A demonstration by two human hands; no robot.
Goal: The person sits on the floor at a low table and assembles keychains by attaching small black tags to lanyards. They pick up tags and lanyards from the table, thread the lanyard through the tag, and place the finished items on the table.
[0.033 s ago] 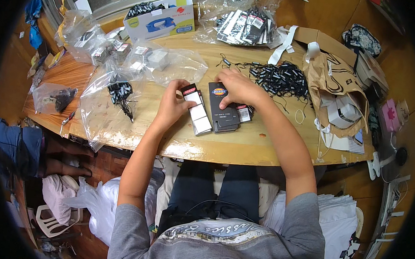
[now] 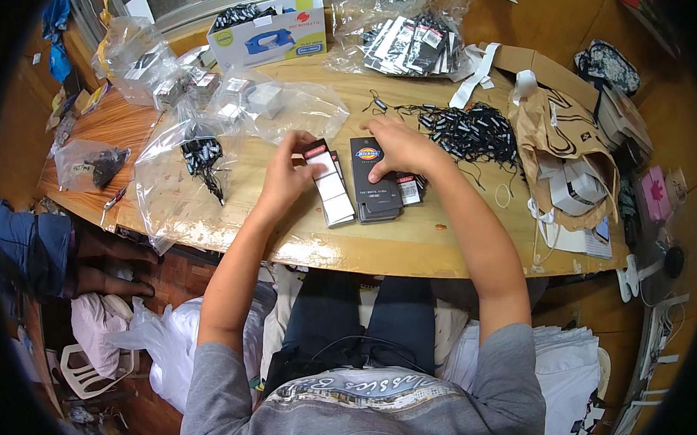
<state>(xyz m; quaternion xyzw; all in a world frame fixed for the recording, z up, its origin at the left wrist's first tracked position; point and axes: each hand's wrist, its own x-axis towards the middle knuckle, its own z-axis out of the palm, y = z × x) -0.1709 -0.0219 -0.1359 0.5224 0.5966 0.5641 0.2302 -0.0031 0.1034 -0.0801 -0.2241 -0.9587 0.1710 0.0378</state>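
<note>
My left hand [image 2: 286, 177] is closed at the upper left edge of a small stack of white-faced tags with black and red ends [image 2: 335, 195], thumb on the top one. Just right of it, a stack of dark grey hang tags [image 2: 377, 189] lies flat on the table. My right hand [image 2: 402, 148] grips that stack's far end, thumb pressed on its face and fingers curled behind. Partly under my right wrist, another tag with a red end and a printed label [image 2: 409, 190] pokes out beside the dark stack.
A heap of black strings with small grey pieces [image 2: 473, 133] lies to the right, near a brown paper bag [image 2: 562, 141]. Clear plastic bags [image 2: 187, 164] spread on the left. Behind stand an iron's box [image 2: 271, 39] and a bag of tags [image 2: 410, 45].
Almost everything is still. The upper end of the top white-faced tag has shifted very slightly away from me with my left fingers.
</note>
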